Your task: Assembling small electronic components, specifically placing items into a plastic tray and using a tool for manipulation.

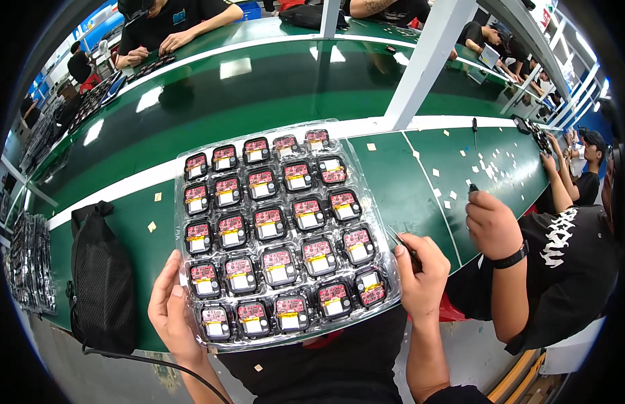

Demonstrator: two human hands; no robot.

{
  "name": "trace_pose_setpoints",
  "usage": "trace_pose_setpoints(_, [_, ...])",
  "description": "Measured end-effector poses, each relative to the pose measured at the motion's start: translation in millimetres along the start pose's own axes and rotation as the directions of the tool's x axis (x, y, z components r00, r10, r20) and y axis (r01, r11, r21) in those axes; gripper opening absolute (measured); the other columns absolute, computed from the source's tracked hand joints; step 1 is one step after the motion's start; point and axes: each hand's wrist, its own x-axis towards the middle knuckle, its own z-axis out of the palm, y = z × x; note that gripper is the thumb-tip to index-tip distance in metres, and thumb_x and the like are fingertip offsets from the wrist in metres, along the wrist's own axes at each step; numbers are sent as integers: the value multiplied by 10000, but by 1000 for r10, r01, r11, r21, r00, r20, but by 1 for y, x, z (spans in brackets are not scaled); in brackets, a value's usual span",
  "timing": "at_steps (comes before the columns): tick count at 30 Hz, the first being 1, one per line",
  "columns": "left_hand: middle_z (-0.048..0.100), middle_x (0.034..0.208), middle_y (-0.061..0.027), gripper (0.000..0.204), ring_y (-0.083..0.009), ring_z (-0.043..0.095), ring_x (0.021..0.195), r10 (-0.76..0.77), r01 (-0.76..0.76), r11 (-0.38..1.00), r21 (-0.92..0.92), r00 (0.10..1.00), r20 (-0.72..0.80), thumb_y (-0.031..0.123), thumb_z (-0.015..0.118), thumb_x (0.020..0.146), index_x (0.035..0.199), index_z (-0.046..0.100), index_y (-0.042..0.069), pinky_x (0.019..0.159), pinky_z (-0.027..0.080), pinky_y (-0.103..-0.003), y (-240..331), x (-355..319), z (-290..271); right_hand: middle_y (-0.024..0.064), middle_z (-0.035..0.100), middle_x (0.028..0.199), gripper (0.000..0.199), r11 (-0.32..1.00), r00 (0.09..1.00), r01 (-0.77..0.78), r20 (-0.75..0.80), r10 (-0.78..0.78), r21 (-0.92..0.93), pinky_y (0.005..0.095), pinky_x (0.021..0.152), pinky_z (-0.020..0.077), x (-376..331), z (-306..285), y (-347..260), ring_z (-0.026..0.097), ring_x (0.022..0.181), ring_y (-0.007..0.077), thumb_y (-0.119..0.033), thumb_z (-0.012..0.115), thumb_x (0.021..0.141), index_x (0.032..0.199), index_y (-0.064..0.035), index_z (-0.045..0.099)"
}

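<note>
A clear plastic tray (376,225) lies before me, tilted slightly, its near edge reaching past the bench edge. In its pockets sit rows of small black square housings (268,223) with red circuit boards, white blocks and yellow strips. My left hand (174,320) grips the tray's left edge near its lower corner, thumb on top. At the right edge, my right hand (423,276) is closed around a slim dark tool (412,259) with a thin pointed tip, probably tweezers. Its thumb touches or almost touches the tray rim. Part of the tool is hidden by the fingers.
To the left lie a black mesh bag (103,283) and stacked clear trays (31,262). A co-worker's hand (491,222) is close on the right, beside scattered pale paper bits (494,165) and a screwdriver (474,131). A white post (430,64) rises beyond the green bench (386,158).
</note>
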Motion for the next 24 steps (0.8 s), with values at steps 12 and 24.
trace_pose_setpoints(12, [538, 1471, -275, 468, -312, 566, 1337, 0, 0, 1000, 8, 1000, 8, 92, 531, 1003, 1399, 504, -157, 1154, 425, -427, 3, 2, 0, 88, 613, 752, 143, 999, 999, 44, -15, -44, 11, 314, 517, 421, 3, -1, -2, 539, 566, 182, -25, 718, 891, 1030, 6, 721])
trace_pose_setpoints(24, [396, 1569, -301, 664, -421, 401, 1464, 247, -262, 957, 123, 961, 126, 417, 555, 998, 1371, 530, -131, 1232, 282, -531, -2, -6, 1, 181, 639, 956, 155, 993, 987, 89, -125, -99, -82, 415, 690, 546, 5, -6, 9, 680, 814, 356, -52, 651, 976, 1113, 21, 648])
